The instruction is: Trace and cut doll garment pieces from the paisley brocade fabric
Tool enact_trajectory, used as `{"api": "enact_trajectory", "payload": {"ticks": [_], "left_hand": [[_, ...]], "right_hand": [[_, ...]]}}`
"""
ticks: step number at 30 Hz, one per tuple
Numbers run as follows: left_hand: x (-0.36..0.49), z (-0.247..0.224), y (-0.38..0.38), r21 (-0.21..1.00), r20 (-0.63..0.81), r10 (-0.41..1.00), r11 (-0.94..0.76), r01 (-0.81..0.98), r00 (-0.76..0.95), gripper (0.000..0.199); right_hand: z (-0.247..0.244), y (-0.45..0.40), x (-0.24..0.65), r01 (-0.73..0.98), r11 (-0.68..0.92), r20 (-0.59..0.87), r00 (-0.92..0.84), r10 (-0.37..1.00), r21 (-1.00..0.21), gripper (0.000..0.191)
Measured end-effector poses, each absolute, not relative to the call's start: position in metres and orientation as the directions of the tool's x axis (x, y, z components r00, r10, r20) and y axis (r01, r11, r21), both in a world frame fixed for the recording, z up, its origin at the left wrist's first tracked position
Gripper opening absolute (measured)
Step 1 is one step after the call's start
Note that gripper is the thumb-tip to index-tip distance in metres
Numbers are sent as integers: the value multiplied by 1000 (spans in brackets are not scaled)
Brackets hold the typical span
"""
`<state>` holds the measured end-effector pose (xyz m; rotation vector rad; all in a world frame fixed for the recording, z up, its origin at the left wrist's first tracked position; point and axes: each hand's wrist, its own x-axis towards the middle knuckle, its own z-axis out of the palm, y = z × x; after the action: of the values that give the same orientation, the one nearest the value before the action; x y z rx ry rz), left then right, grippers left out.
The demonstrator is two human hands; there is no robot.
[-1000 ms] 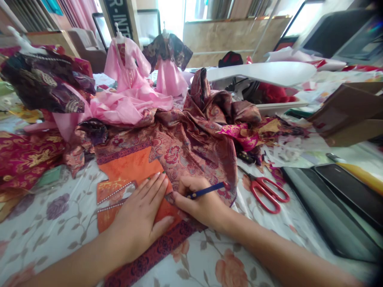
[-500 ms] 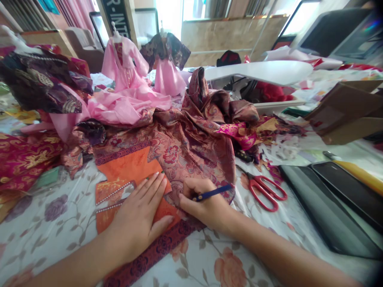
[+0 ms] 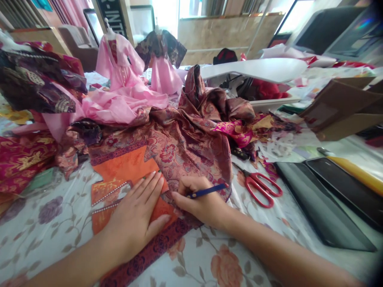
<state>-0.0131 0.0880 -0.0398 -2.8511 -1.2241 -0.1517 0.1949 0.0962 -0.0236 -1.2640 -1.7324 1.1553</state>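
Note:
An orange garment piece (image 3: 122, 162) with a beaded neckline lies flat on the brocade fabric (image 3: 191, 149), which has a reddish-brown pattern and a purple border. My left hand (image 3: 140, 203) presses on the orange piece, palm down and fingers stretched out. Just to its right, my right hand (image 3: 200, 199) is closed round a blue pencil (image 3: 209, 190), held slantwise with its back end up to the right. The pencil's tip is hidden behind my fingers, close to the orange piece's right edge.
Red-handled scissors (image 3: 260, 186) lie right of the brocade. Beyond them are a dark folder (image 3: 314, 211), a black phone (image 3: 341, 179) and a cardboard box (image 3: 338, 103). Small mannequins in a pink dress (image 3: 119, 59) and other garments stand at the back. A floral tablecloth (image 3: 60, 239) covers the table.
The whole view has shifted slightly, so things sit a little further left and up. My right hand with the pencil has barely moved; my left hand stays on the orange piece.

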Motion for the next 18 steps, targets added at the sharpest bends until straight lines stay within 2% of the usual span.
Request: {"api": "enact_trajectory", "payload": {"ticks": [7, 11, 15, 18], "left_hand": [[-12, -40, 88, 32, 110, 724, -687, 726, 681, 73], [-13, -41, 88, 53, 110, 727, -685, 727, 677, 73], [-13, -41, 88, 55, 106, 729, -683, 728, 676, 73], [-14, -41, 88, 48, 108, 732, -680, 732, 673, 73]], "right_hand": [[-26, 96, 195, 309, 97, 1, -295, 955, -946, 23], [-26, 97, 196, 333, 169, 76, -276, 958, -928, 25], [-27, 96, 197, 320, 149, 49, -298, 953, -936, 25], [-26, 95, 199, 357, 187, 81, -292, 953, -915, 24]]}}
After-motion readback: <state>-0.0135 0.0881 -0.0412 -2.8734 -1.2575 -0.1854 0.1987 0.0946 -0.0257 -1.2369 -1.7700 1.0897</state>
